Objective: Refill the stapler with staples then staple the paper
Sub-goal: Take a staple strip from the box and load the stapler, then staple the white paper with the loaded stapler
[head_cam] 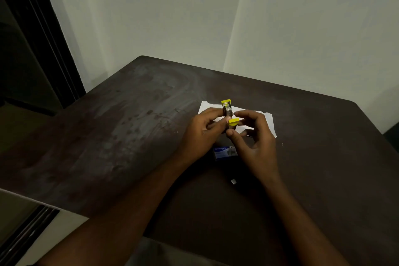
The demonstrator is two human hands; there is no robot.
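Note:
A small stapler [227, 110] with yellow ends and a metal middle is held above the white paper [266, 117] on the dark table [133, 119]. My left hand [201, 129] grips the stapler from the left side. My right hand [253, 134] pinches its near yellow end between thumb and forefinger. A blue and white staple box [224, 152] lies on the table just below my hands, partly hidden by the right wrist.
A small white scrap [233, 181] lies on the table nearer to me. Tiny loose staples [282, 144] sit to the right of the paper and left of my left hand. A pale wall stands behind the table; a dark doorway lies at the left.

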